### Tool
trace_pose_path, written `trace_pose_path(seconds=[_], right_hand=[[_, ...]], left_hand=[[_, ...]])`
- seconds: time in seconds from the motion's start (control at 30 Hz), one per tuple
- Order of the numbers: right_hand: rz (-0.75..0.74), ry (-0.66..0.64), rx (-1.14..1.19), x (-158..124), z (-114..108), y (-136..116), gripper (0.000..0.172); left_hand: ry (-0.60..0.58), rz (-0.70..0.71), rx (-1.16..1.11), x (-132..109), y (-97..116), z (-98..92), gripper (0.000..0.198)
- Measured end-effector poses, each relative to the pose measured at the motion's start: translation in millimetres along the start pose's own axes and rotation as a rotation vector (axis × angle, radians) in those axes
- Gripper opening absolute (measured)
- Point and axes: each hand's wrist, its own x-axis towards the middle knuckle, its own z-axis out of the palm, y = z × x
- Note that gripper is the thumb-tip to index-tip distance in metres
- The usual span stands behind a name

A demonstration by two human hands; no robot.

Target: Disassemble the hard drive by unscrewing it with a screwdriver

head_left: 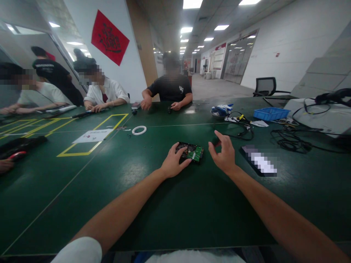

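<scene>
Hard drive (190,148) on the green bench (192,208), lying flat in front of me, circuit board (195,156) uppermost. My left grip (174,159) is closed partway about the drive's left end, fingers over its far side and top, thumb at the near edge. My right grip (226,153) is just right of the drive and apart from it, thumb and forefinger parted; a dark object (215,140) shows beside the fingertips, and I cannot tell whether I hold it. Farther right lies a phone (260,161), its screen blurred; beyond it are a black cable (296,146) and a blue tray (270,115). A white ring (133,130) lies to the left of the drive, and a person (171,89) in a dark shirt sits across the bench.
</scene>
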Motion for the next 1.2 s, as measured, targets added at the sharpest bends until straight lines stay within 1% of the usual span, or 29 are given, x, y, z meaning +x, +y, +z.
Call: trace_pose_path(seconds=[0.07, 0.13, 0.23, 0.33, 0.37, 0.4, 0.43, 0.5, 0.6, 0.77, 0.87, 0.97, 1.1, 1.2], right_hand=[[0.008, 0.013, -0.055, 3.9, -4.3, 10.1, 0.054], [0.015, 0.021, -0.097, 6.6, -8.1, 22.2, 0.054], [0.043, 0.035, -0.140, 7.3, -10.6, 40.9, 0.055], [0.097, -0.008, -0.167, 4.5, -8.3, 54.7, 0.056], [0.108, -0.033, -0.168, 3.4, -6.9, 57.5, 0.055], [0.120, -0.050, -0.168, 2.4, -5.6, 59.4, 0.055], [0.129, -0.060, -0.169, 1.6, -4.3, 60.4, 0.055], [0.144, -0.067, -0.172, 0.7, -2.7, 60.5, 0.055], [0.153, -0.086, -0.176, 0.7, -2.3, 57.9, 0.055], [0.165, -0.109, -0.183, 0.9, -2.2, 55.6, 0.056], [0.152, -0.104, -0.198, 0.5, -1.8, 56.6, 0.055], [0.148, -0.108, -0.201, 0.1, -2.0, 57.3, 0.055], [0.164, -0.111, -0.196, -0.1, -2.6, 57.6, 0.055], [0.169, -0.111, -0.186, -0.3, -2.5, 57.8, 0.055]], left_hand=[[0.060, -0.051, -0.005, 6.2, -7.5, -3.6, 0.054], [0.151, -0.115, 0.046, 13.9, -23.8, -12.6, 0.044], [0.315, -0.280, 0.228, 20.4, -65.0, -36.5, 0.036], [0.454, -0.511, 0.348, 13.9, -114.1, -65.5, 0.034], [0.479, -0.592, 0.365, 9.3, -129.0, -74.0, 0.035], [0.473, -0.663, 0.368, 4.4, -142.1, -81.2, 0.035], [0.442, -0.709, 0.362, -0.4, -153.2, -86.8, 0.034], [0.351, -0.751, 0.346, -7.6, -168.1, -93.1, 0.032], [0.253, -0.733, 0.347, -9.9, -174.2, -92.8, 0.033], [0.178, -0.676, 0.376, -4.2, -166.7, -87.4, 0.032], [0.142, -0.624, 0.392, -3.8, -167.2, -87.0, 0.028], [0.134, -0.599, 0.413, -5.0, -170.8, -86.6, 0.026], [0.133, -0.602, 0.425, -6.8, -174.3, -85.3, 0.026], [0.177, -0.608, 0.423, -6.1, -173.6, -85.5, 0.026]])
